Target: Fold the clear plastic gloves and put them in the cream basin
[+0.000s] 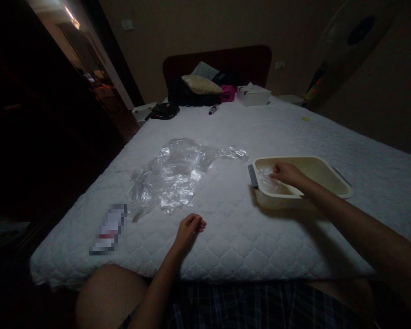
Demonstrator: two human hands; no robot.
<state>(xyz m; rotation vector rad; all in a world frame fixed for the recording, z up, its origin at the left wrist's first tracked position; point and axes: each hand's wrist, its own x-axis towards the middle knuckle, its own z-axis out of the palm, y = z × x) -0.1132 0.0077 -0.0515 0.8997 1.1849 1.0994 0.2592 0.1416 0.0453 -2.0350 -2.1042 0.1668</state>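
My right hand (287,173) reaches into a cream plastic tray (332,180) on the white quilted bed and its fingers are closed on a small clear plastic piece (270,181) lying in the tray's left end. My left hand (189,229) rests on the mattress near the front edge, fingers loosely curled, holding nothing. A large crumpled clear plastic sheet (178,173) lies on the bed just beyond my left hand. A dark flat strip (252,176) lies against the tray's left side.
A blurred flat packet (108,228) lies at the bed's front left. Pillows, dark clothes, a pink item (228,93), a white tissue box (253,95) and a pen (213,109) crowd the headboard end. A fan (349,41) stands at the right. The left is dark.
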